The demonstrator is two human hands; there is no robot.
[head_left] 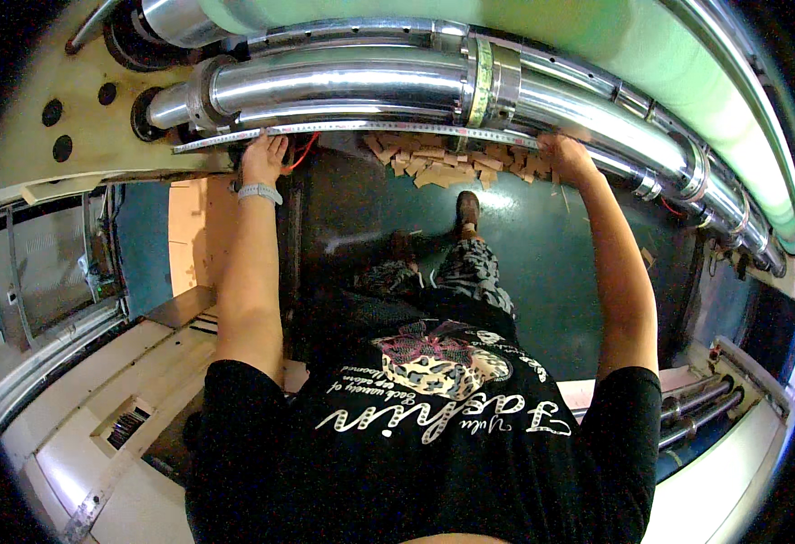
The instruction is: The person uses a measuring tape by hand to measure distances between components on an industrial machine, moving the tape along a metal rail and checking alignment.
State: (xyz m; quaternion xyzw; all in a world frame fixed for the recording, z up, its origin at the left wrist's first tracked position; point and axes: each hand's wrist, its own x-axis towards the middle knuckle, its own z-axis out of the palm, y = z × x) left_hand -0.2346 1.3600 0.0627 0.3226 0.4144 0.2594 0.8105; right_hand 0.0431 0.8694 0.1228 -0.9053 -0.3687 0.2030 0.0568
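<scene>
A white measuring tape with black and red markings is stretched along the front of a shiny steel roller. My left hand, with a light band on its wrist, grips it near its left part, and a short length runs on past the fingers toward the machine's side plate. At the other end my right hand is closed on the tape, its fingertips partly hidden. A yellow-green band wraps a collar on the roller, just behind the tape. Both arms reach forward, well apart.
Behind the roller runs a wide pale green sheet. Cut cardboard pieces lie piled on the dark floor below the tape. A red cable hangs beside my left hand. The cream side plate bounds the left.
</scene>
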